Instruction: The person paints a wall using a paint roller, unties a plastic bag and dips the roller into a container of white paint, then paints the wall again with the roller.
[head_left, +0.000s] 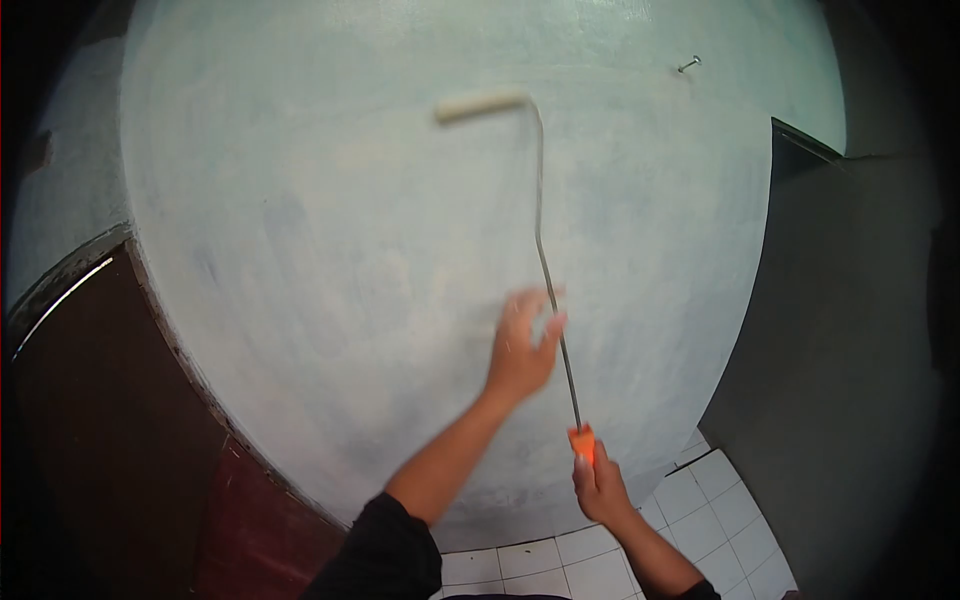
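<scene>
My right hand (600, 490) is wrapped round the orange handle of a paint roller (541, 190). Its long bent metal rod rises in front of the wall to a pale, slightly blurred roller sleeve at the top. Beside the middle of the rod is my left hand (525, 345), blurred by motion, its thumb and fingers apart. The fingertips overlap the rod in the picture; whether they touch it I cannot tell.
A patchy white and pale green wall (400, 250) fills the middle, with a metal bolt (690, 64) sticking out at upper right. A dark brown door (110, 400) is at left, a grey surface (840, 330) at right, white floor tiles (700, 510) below.
</scene>
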